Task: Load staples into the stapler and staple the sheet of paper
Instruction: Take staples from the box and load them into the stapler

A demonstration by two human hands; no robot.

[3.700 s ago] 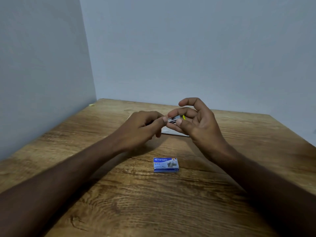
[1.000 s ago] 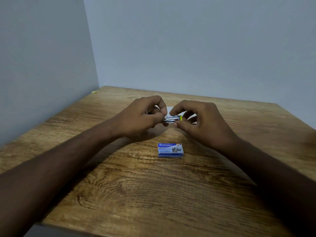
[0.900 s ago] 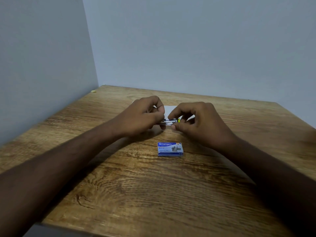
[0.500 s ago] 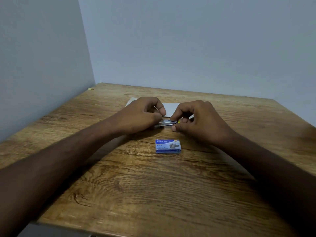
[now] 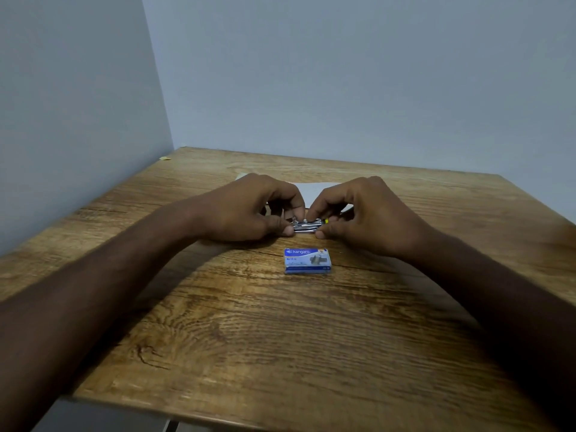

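Note:
A small silver stapler (image 5: 307, 225) with a yellow tip lies horizontally between my two hands, low over the wooden table (image 5: 280, 338). My left hand (image 5: 252, 210) pinches its left end and my right hand (image 5: 367, 213) pinches its right end, near the yellow part. A white sheet of paper (image 5: 314, 190) lies flat behind the hands, mostly hidden by them. A blue box of staples (image 5: 307, 260) lies closed on the table just in front of the stapler. Whether staples are inside the stapler cannot be seen.
Grey walls meet at the table's far left corner. A tiny yellowish scrap (image 5: 165, 158) lies at that corner. The table's near edge runs across the lower part of the view.
Both hands have come down from mid-air with the stapler, close to the table over the paper's near edge. The staple box has not moved.

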